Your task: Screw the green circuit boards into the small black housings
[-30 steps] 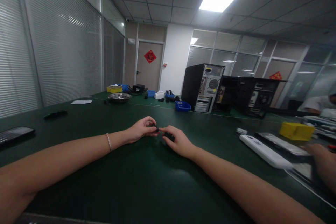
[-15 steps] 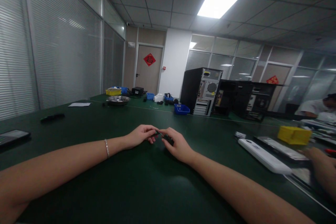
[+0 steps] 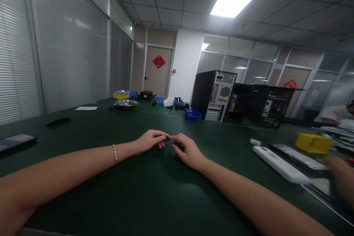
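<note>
"What's nearest?"

"The left hand (image 3: 151, 142), pinching a small dark piece (image 3: 167, 139) at its fingertips, and the right hand (image 3: 189, 151), closed around a dark-handled tool (image 3: 179, 145). The tool's thin shaft points at the piece, which lies just beyond the right fingertips; I can't tell whether they touch."

"What's to the sides?"

"On the green surface (image 3: 138, 199), a phone (image 3: 17, 143) at far left. At right, another person's hand (image 3: 340, 177), blurred, by a long white object (image 3: 280, 165), with a yellow box (image 3: 313, 143) behind."

"Further out?"

"A slim dark object (image 3: 58, 121) at left, then white paper (image 3: 86, 108) and a metal bowl (image 3: 126, 104). Ahead, a blue bin (image 3: 193, 114) sits before a black computer tower (image 3: 203, 94), which blocks part of the windows."

"And at the back?"

"A door (image 3: 156, 77) with a red diamond sign (image 3: 159, 61)."
</note>
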### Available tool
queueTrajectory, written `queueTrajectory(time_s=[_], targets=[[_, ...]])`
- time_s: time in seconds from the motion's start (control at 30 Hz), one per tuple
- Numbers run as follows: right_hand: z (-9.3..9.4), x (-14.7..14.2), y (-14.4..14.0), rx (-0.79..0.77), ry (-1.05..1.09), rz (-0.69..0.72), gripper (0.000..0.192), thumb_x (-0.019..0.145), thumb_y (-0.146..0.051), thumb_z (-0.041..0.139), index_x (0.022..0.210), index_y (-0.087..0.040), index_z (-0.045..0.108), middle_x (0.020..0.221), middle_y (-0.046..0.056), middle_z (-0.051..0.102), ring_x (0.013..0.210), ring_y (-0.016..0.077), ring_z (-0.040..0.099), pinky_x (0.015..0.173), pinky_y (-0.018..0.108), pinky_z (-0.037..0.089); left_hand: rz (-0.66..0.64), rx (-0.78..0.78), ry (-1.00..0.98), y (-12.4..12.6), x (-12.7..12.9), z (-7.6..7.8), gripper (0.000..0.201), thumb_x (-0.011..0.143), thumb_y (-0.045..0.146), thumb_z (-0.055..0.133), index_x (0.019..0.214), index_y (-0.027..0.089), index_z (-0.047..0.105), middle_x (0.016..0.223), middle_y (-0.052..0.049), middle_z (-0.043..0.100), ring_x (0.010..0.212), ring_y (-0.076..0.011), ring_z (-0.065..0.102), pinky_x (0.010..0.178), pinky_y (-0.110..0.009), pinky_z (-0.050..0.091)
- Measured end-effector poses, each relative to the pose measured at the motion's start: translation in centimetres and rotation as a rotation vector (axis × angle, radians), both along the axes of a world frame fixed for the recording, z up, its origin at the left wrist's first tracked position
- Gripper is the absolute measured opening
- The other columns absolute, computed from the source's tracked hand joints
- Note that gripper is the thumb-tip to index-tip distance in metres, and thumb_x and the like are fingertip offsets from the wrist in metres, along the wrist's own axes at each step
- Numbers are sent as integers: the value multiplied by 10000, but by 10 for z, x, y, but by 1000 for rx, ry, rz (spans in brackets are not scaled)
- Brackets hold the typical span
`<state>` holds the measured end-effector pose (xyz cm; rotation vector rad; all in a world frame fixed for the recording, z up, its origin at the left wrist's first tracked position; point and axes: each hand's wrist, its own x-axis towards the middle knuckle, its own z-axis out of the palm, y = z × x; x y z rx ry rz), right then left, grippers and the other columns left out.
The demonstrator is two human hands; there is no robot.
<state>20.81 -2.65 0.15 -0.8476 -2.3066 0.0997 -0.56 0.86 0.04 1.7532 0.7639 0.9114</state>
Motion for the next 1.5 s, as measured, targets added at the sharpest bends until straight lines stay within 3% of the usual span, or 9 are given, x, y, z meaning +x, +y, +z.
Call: queueTrajectory(time_s=[0.17, 0.5, 0.63, 1.07, 1.5], targets=[[-1, 0, 2, -5, 0, -11, 216, 913, -233, 553, 1118, -168, 573, 1032, 51, 616, 900, 195, 609, 778, 386, 508, -20, 5, -15, -1, 0, 1, 368, 738, 254, 695, 1080, 125, 655, 947, -77, 686, 748, -158, 603, 713, -295, 472], [-1, 1, 1, 3, 18, -3, 210, 920, -237, 542, 1116, -167, 571, 997, 44, 622, 879, 188, 613, 774, 381, 508, 62, -67, -149, 5, -5, -4, 237, 783, 237, 645, 979, 106, 669, 866, -69, 667, 750, -149, 608, 737, -296, 481], [-2, 1, 2, -7, 12, 8, 205, 917, -238, 549, 1106, -166, 580, 1007, 46, 626, 884, 189, 615, 776, 383, 510, 39, -108, -165, 3, -5, -2, 289, 726, 163, 690, 1009, 112, 662, 911, -75, 674, 782, -158, 627, 785, -316, 480], [-2, 0, 1, -9, 14, 22, 215, 917, -245, 549, 1115, -165, 576, 1005, 45, 626, 876, 188, 617, 766, 379, 511, -26, -170, -205, 7, -6, -7, 288, 755, 211, 703, 1013, 93, 660, 818, -71, 692, 729, -145, 632, 723, -283, 489], [3, 0, -3, -27, 31, 104, 231, 914, -217, 551, 1138, -166, 572, 1022, 54, 623, 901, 195, 612, 782, 384, 506, -57, -307, -224, 4, -10, 0, 255, 746, 176, 713, 981, 85, 677, 802, -72, 682, 694, -135, 626, 703, -273, 499]])
